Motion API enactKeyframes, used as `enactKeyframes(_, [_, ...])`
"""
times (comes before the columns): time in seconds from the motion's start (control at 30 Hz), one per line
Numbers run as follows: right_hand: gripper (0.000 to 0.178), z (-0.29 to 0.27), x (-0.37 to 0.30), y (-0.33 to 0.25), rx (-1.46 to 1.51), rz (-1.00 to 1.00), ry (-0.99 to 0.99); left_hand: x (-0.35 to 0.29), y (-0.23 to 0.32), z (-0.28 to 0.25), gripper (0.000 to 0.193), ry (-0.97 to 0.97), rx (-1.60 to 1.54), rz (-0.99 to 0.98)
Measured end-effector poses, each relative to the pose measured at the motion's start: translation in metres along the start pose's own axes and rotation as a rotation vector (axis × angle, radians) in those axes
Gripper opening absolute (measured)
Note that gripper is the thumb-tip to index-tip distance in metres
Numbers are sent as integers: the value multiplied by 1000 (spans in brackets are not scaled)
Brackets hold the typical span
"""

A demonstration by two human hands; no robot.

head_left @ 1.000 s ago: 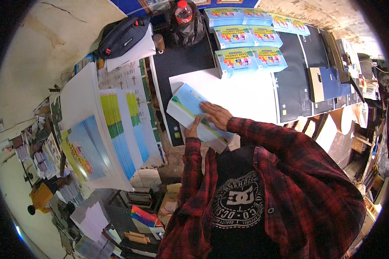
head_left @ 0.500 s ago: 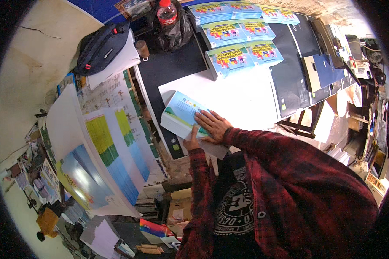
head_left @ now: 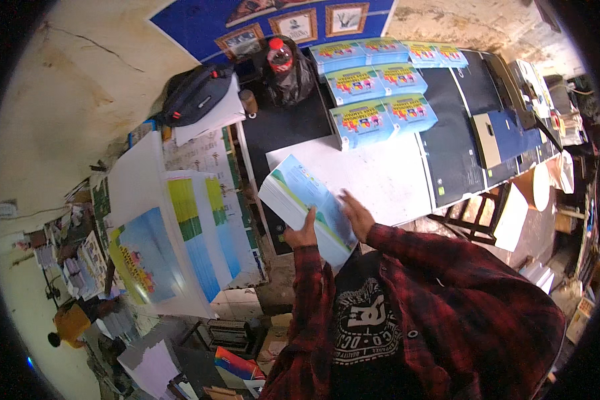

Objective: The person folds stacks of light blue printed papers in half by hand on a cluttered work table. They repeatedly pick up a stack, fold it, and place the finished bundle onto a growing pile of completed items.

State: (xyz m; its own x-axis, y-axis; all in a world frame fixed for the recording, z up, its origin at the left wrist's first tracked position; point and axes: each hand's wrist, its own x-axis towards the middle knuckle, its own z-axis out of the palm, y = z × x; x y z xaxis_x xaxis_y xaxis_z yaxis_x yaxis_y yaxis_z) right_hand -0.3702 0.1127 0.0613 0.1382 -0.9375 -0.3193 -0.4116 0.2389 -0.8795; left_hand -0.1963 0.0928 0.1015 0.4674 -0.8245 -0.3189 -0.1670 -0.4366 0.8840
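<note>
The booklet stack, with a blue-and-green cover and white page edges showing on its left side, sits at the near edge of the bench. Its far end overlaps the white sheet; its near end reaches past the bench toward the person's black shirt. The long axis runs aslant, from far left to near right, so the two hands flank it on opposite long sides.

The left hand is closed against the left long side, thumb laid on the cover; its fingers are mostly hidden, so how far they go beneath cannot be told. The right hand is held wide, fingers extended, at the right long side; whether it touches that edge is unclear. The stack lies up and right of the left hand, and left of the right hand. The left hand is the nearer one, being in contact.

Beyond the white sheet stand piles of blue-and-yellow booklets, in rows. Off to the left lie printed sheets; at the right, a blue folder rests on the bench.
</note>
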Motion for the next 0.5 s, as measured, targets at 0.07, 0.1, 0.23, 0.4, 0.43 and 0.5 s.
enactKeyframes(0.07, [74,-26,-1,-19,489,485,-39,-21,44,-25,48,-35,123,242])
enactKeyframes(0.1, [85,-43,6,-28,738,734,-167,-32,51,-37,47,-55,186,355])
enactKeyframes(0.23, [74,-84,20,-70,1276,736,-812,-33,57,-76,39,-400,420,1122])
enactKeyframes(0.4, [59,-80,2,-105,544,185,-795,-46,66,-79,38,-42,646,1430])
enactKeyframes(0.43, [61,-80,-1,-96,521,213,-738,-47,69,-78,40,79,606,1425])
enactKeyframes(0.5, [65,-78,-11,-91,650,148,-683,-42,49,-81,57,-17,300,751])
